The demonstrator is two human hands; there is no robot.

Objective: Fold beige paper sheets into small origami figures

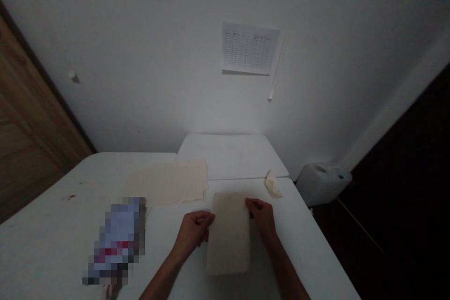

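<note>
A beige rectangular piece [229, 236], with the look of folded paper or cloth, is held between my two hands over the white table. My left hand [193, 232] pinches its left edge between thumb and fingers. At its upper right corner, the thumb and fingers of my right hand [262, 215] are closed on the edge. Several thin beige sheets [172, 180] lie in an overlapping stack to the left, beyond my left hand. A small crumpled beige scrap [273, 185] rests past my right hand.
The white table [302, 248] meets a wall carrying a printed sheet [249, 49]. A pixelated blue and red object [117, 236] is at the left. On the floor at right stands a white plastic jug [319, 183]. A wooden door [31, 103] is far left.
</note>
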